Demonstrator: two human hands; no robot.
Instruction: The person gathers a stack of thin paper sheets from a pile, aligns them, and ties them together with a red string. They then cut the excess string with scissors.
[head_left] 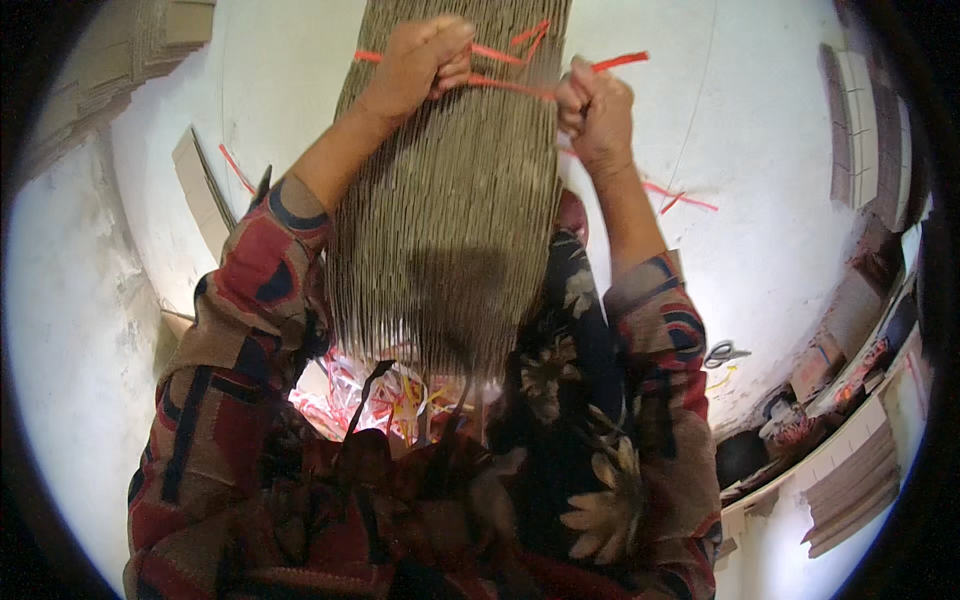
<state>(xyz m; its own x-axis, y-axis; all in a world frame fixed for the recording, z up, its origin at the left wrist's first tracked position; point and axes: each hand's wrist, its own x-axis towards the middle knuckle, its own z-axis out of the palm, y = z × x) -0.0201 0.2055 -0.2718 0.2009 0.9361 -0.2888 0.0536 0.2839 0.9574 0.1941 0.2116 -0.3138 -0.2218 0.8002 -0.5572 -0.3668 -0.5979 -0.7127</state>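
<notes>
A long stack of thin brown cardboard sheets (450, 190), edges facing up, stretches away from my lap between my arms. Across its far part runs a red plastic strap (510, 87), drawn between my two fists. My left hand (425, 65) is closed on the strap above the stack's left side, and a short red end sticks out to its left. Closed at the stack's right edge, my right hand (595, 110) grips the strap too, with another end jutting out to the right. A bent loose piece of red strap rises between the hands.
Scissors (725, 352) lie on the pale floor at right. Colourful plastic strips (400, 400) are heaped below the stack's near end. Flat cardboard pieces (203, 195) stand at left, and cardboard bundles (855, 490) lie along the right. Red strap scraps (680, 195) are scattered nearby.
</notes>
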